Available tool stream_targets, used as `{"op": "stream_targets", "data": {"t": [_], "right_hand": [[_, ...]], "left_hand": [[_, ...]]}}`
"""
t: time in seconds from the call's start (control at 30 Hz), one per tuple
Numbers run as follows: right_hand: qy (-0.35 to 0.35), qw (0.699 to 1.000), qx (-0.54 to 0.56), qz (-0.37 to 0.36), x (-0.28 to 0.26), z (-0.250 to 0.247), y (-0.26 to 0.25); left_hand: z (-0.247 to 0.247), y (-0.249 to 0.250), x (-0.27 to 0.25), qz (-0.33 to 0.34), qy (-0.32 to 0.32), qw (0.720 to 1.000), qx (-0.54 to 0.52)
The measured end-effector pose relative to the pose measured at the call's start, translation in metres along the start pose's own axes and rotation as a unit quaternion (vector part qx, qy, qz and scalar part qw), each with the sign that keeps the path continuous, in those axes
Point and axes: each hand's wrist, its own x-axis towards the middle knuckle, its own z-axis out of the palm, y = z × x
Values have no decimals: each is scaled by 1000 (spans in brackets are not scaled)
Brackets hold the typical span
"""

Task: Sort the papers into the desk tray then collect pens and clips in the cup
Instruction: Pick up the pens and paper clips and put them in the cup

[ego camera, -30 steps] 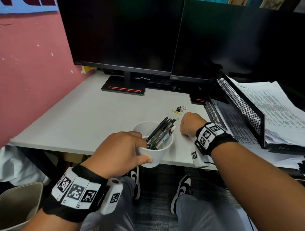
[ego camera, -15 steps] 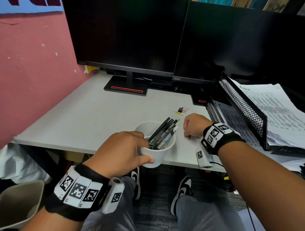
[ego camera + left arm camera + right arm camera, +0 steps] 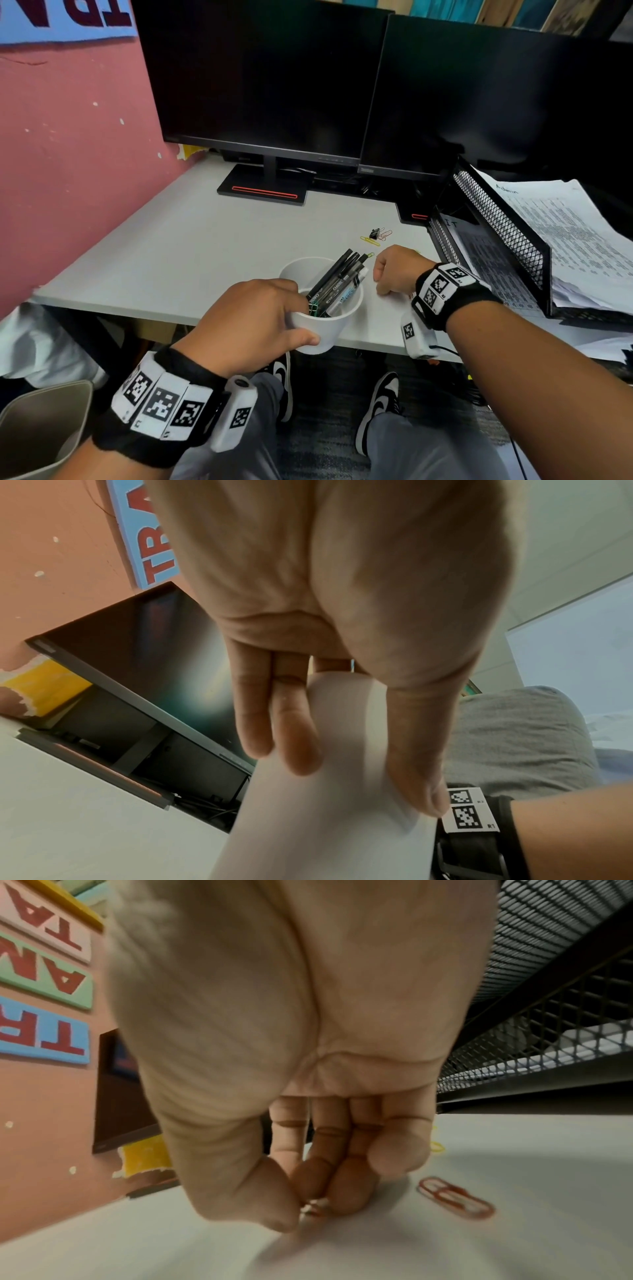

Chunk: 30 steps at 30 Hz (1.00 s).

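The paper clip (image 3: 313, 1208) under the right hand (image 3: 397, 269) lies flat on the desk (image 3: 191, 246), directly below the fingertips. The thumb and the curled fingers (image 3: 346, 1191) close on it in a pinch; only a sliver of reddish wire shows, so its long axis cannot be told, nor whether it has left the surface.

A second red clip (image 3: 455, 1197) lies just beside that hand on its little-finger side, untouched, its long axis running slantwise away from the fingers. A yellow one (image 3: 436, 1146) shows partly beyond the little finger.

The cup (image 3: 325, 318) stands just to the thumb side of the right hand, overhanging the near desk edge. The left hand (image 3: 250, 325) grips it, fingers and thumb wrapped round the wall. Judgement: the carry to the cup is short and goes sideways toward the left hand; the right hand is the nearer to every loose clip.

Count in the cup: about five pens (image 3: 337, 282), leaning toward the right hand, with a green clip at the bottom. A further green clip (image 3: 370, 255) shows at the pen tops.

Count ahead of the right hand, well apart: one black binder clip (image 3: 374, 233), one yellow clip (image 3: 370, 240) and one pink clip (image 3: 386, 234).

Papers (image 3: 565, 240) already lie in the mesh tray (image 3: 496, 219), on the outer side of the right hand.
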Motion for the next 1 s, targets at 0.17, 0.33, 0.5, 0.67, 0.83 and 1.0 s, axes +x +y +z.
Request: {"op": "stream_targets", "data": {"t": [0.17, 0.33, 0.5, 0.67, 0.83, 1.0], "right_hand": [[67, 973, 220, 35, 8, -13, 10], [78, 951, 282, 101, 6, -35, 23], [6, 995, -10, 95, -4, -32, 33], [1, 990, -119, 73, -7, -16, 36], [5, 991, -130, 35, -8, -7, 29], [-22, 998, -41, 33, -15, -5, 31]], "left_hand": [[-1, -4, -2, -3, 5, 1000, -2], [1, -5, 1, -3, 4, 1000, -2], [6, 6, 6, 9, -5, 1000, -9], [12, 15, 11, 16, -18, 1000, -6], [13, 17, 13, 11, -19, 1000, -1], [9, 16, 10, 7, -17, 1000, -12]]}}
